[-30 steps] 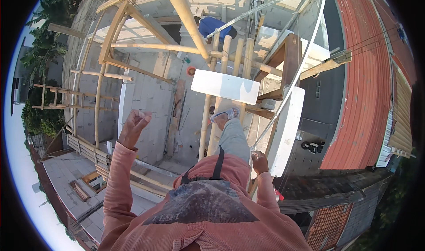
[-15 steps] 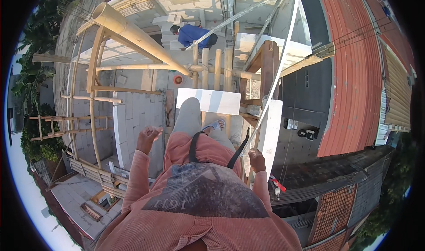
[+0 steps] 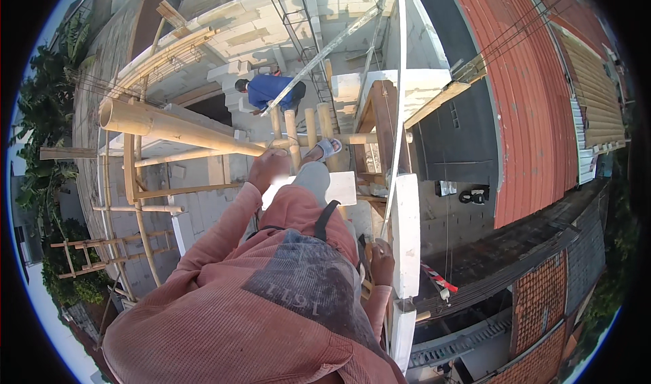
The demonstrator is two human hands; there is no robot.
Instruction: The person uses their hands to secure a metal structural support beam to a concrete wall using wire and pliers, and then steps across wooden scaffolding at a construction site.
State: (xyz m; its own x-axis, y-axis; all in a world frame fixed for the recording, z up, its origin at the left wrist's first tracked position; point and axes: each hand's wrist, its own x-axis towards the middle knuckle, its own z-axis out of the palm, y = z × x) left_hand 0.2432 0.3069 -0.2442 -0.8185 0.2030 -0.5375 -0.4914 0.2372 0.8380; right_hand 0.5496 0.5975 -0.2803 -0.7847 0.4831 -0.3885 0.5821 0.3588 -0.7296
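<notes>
My left hand (image 3: pixel 268 170) is raised in front of me, beside the lower end of a thick bamboo pole (image 3: pixel 176 128). Its fingers are smeared, so whether it touches the pole is unclear. Down at my right side, my right hand (image 3: pixel 382 258) is closed, close to the lower end of a long pale bar (image 3: pixel 399 92) and beside a white block wall (image 3: pixel 407 235). What its fingers hold, if anything, is hidden. A flat white block (image 3: pixel 344 188) lies partly behind my leg. My sandalled foot (image 3: pixel 329 149) rests beyond it near upright bamboo posts (image 3: pixel 310 128).
A co-worker in blue (image 3: pixel 274 94) bends over below, near stacked white blocks (image 3: pixel 234 79). A brown wooden frame (image 3: pixel 383 123) stands right of the posts. Beyond the right wall are a drop and a red metal roof (image 3: pixel 488 99). Bamboo scaffolding (image 3: pixel 142 241) stands at left.
My left hand has swung forward and right, toward the bamboo pole. One foot has stepped forward past the white block. My body and view have turned; my right hand stays low by the wall.
</notes>
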